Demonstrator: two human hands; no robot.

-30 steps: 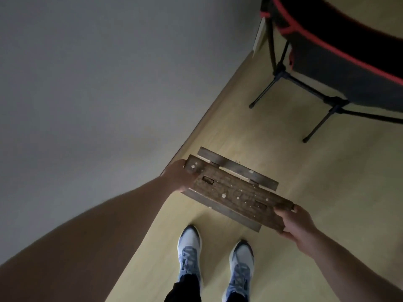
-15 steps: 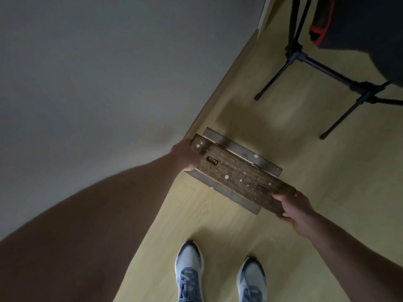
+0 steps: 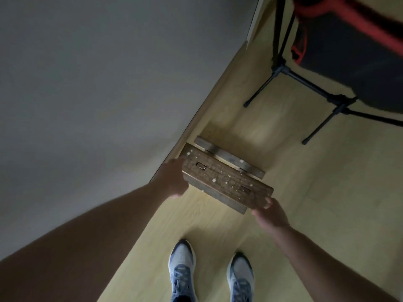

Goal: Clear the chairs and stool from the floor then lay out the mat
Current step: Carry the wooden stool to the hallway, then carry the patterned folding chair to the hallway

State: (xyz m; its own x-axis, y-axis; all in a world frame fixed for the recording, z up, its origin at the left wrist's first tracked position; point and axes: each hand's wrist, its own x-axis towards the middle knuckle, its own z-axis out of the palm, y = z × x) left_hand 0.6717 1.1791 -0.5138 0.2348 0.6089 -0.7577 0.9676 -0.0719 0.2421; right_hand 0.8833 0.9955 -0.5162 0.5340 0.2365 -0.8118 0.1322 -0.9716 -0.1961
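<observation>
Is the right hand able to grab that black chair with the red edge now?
Probably not: the right hand is busy holding one end of the wooden stool, and the chair stands well beyond it across bare floor.

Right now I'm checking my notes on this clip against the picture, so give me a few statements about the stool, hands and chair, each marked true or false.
1. Both hands are at the wooden stool, one at each end. True: the left hand is at the end by the wall, the right hand at the other.
2. The stool lies beside the wall. True.
3. The folding chair has blue trim. False: its trim is red.
4. The person is barefoot. False: they wear light sneakers.
5. A mat is spread on the floor. False: no mat is in view.
</observation>
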